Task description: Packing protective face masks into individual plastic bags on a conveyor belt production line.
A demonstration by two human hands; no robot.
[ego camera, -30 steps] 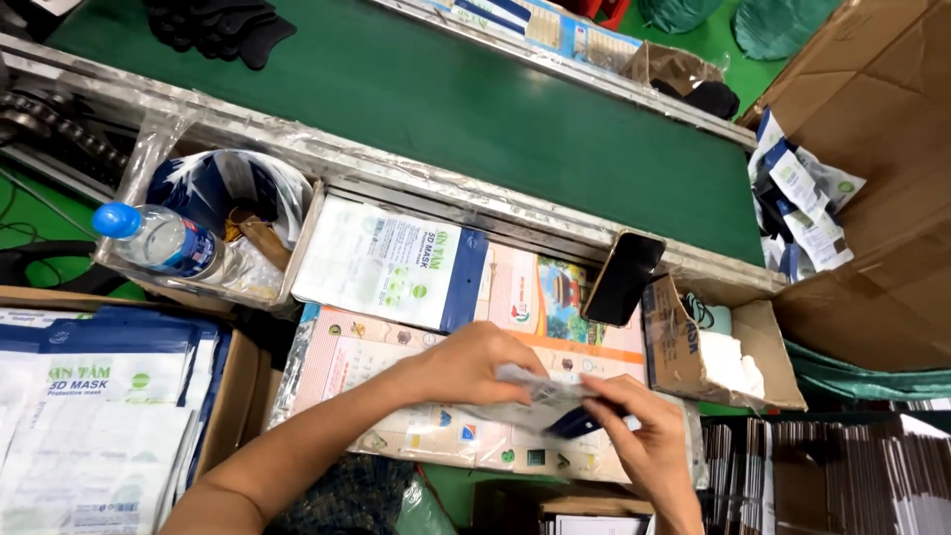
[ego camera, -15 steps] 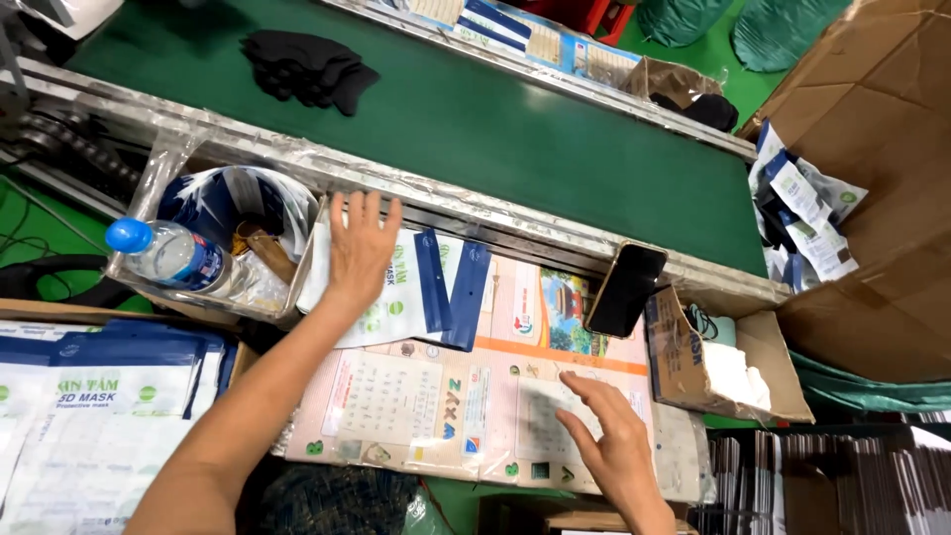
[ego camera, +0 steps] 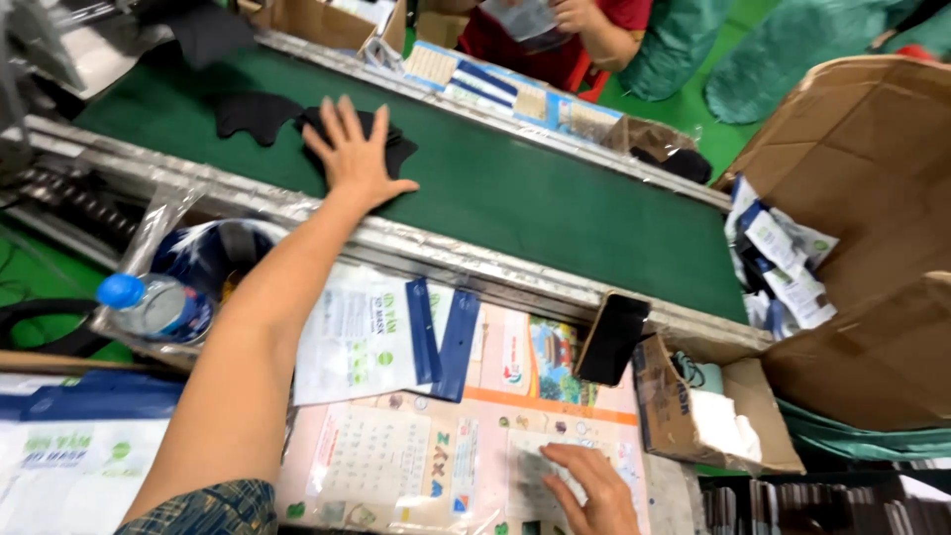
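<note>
White-and-blue flat pouches (ego camera: pixel 369 335) lie on the bench beside a dark phone (ego camera: pixel 612 338) propped upright. Similar pouches (ego camera: pixel 783 260) spill from the brown carton (ego camera: pixel 872 198); a small open box (ego camera: pixel 693 416), perhaps cardboard, stands near.

A black mask (ego camera: pixel 391 139) is seen lying flat on the green belt (ego camera: pixel 555 208), near its close rail and toward its left end, partly covered. A clear packet (ego camera: pixel 545 471) lies flat on the worktop's printed sheet, near the front edge.

Packing factory, conveyor belt (ego camera: pixel 555 198), cardboard boxes (ego camera: pixel 852 238)
</note>
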